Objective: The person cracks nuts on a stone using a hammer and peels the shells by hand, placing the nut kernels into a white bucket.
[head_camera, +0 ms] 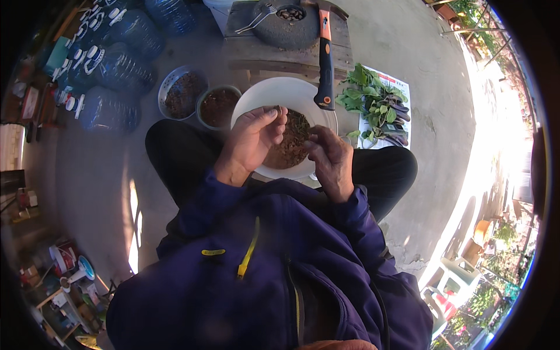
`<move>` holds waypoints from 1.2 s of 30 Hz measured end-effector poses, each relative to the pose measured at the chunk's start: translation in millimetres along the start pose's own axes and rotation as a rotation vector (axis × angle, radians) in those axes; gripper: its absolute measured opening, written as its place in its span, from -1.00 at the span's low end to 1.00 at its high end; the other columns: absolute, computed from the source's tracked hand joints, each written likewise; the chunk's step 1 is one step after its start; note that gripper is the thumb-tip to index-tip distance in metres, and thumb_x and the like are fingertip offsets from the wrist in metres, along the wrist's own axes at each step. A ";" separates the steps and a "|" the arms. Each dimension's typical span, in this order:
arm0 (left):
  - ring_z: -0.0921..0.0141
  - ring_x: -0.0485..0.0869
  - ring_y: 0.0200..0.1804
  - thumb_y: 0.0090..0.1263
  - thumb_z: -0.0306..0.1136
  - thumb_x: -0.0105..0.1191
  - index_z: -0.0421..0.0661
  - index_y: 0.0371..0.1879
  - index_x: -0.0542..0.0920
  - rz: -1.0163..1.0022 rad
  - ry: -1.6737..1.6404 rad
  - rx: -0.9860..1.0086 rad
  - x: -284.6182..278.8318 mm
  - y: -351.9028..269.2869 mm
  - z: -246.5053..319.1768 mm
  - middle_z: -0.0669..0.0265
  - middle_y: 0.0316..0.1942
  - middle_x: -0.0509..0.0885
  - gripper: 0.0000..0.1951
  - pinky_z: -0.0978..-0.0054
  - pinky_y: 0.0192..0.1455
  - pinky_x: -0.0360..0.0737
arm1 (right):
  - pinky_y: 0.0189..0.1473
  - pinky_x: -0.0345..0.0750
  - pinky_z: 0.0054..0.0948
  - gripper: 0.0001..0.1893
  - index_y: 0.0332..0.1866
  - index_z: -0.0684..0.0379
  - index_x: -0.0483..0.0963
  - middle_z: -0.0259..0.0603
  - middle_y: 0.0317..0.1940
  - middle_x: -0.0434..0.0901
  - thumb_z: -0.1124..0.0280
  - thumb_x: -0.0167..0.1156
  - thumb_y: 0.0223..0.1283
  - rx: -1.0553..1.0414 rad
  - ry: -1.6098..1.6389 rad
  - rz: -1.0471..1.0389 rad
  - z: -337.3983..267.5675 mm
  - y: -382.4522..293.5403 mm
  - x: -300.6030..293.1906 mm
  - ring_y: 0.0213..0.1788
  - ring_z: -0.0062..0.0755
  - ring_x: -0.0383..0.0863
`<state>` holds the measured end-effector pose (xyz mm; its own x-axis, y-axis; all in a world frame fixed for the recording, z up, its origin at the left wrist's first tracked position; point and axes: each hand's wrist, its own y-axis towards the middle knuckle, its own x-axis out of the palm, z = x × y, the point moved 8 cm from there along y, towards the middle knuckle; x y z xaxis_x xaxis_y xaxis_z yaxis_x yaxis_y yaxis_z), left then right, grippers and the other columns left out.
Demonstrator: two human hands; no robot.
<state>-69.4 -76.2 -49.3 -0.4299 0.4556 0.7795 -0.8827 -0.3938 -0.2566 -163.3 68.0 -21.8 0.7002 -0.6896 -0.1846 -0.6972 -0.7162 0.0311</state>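
Note:
A white plastic bucket [258, 94] stands between my knees, with brown and greenish plant bits [293, 146] in its bottom. Over its left side my left hand [256, 138] pinches a small brownish piece between thumb and forefinger; what it is cannot be told. My right hand [330, 157] is over the bucket's right side, fingers curled, its fingertips near some thin bits; whether it grips any is unclear. Beyond the bucket, a hammer [325, 57] with an orange and black handle lies on a low wooden bench [280, 59], its handle jutting over the bucket. Metal tongs [258, 21] rest beside a round stone mortar [284, 33] holding small dark pieces.
Left of the bucket stand a perforated metal bowl [168, 105] and a smaller bowl [200, 116], both with brown bits. Large blue water bottles [113, 109] crowd the upper left. Leafy greens [372, 94] and purple eggplants [400, 116] lie on a printed paper [404, 89] at the right.

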 end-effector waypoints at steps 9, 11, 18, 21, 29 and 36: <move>0.45 0.63 -0.35 0.55 -0.46 0.06 -0.25 0.02 0.66 -0.082 0.061 -0.035 19.5 -30.1 -22.5 0.28 -0.25 0.72 -0.80 0.49 -0.30 0.54 | -0.19 0.65 -0.50 -0.77 0.04 0.45 0.51 -0.11 -0.15 0.52 0.66 0.17 0.30 -0.166 0.294 -0.258 -42.6 4.9 20.4 -0.22 -0.41 0.72; 0.46 0.62 -0.36 0.55 -0.46 0.06 -0.26 0.02 0.66 -0.092 0.090 -0.036 21.7 -32.0 -24.1 0.28 -0.25 0.71 -0.80 0.48 -0.31 0.53 | -0.20 0.67 -0.47 -0.79 0.00 0.46 0.53 -0.10 -0.17 0.51 0.69 0.16 0.29 -0.225 0.274 -0.248 -43.9 1.2 17.2 -0.24 -0.39 0.72; 0.49 0.59 -0.38 0.53 -0.46 0.08 -0.26 -0.01 0.66 -0.048 0.266 -0.046 25.0 -33.1 -27.4 0.29 -0.29 0.70 -0.81 0.51 -0.33 0.50 | -0.24 0.71 -0.41 -0.85 -0.09 0.48 0.56 -0.13 -0.18 0.50 0.73 0.16 0.28 -0.449 -0.047 -0.118 -55.9 -8.6 8.9 -0.33 -0.35 0.73; 0.49 0.58 -0.38 0.52 -0.46 0.09 -0.26 -0.02 0.67 -0.064 0.218 -0.076 21.8 -31.6 -31.6 0.29 -0.29 0.70 -0.82 0.51 -0.35 0.49 | -0.24 0.71 -0.42 -0.85 -0.08 0.49 0.55 -0.12 -0.18 0.51 0.74 0.14 0.29 -0.277 0.188 -0.181 -49.8 -8.7 10.5 -0.31 -0.33 0.74; 0.46 0.61 -0.35 0.52 -0.50 0.03 -0.30 -0.02 0.66 -0.068 0.164 -0.094 21.5 -32.9 -34.1 0.25 -0.28 0.70 -0.81 0.48 -0.32 0.53 | -0.17 0.67 -0.44 -0.86 -0.09 0.47 0.55 -0.15 -0.20 0.56 0.73 0.12 0.29 -0.095 0.399 -0.170 -18.8 -5.3 9.2 -0.26 -0.41 0.72; 0.44 0.70 -0.30 0.53 -0.47 -0.01 -0.30 0.08 0.60 0.009 0.201 -0.085 15.1 -30.2 -36.6 0.23 -0.27 0.72 -0.75 0.46 -0.19 0.69 | -0.11 0.59 -0.45 -0.86 -0.18 0.36 0.61 -0.16 -0.23 0.64 0.73 0.19 0.19 -0.228 0.277 -0.042 -11.7 -4.2 3.4 -0.25 -0.43 0.67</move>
<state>-56.1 -28.2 -50.7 -0.4599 0.6054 0.6496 -0.8876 -0.3338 -0.3174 -156.2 67.4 -11.0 0.7642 -0.6396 0.0824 -0.6368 -0.7283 0.2530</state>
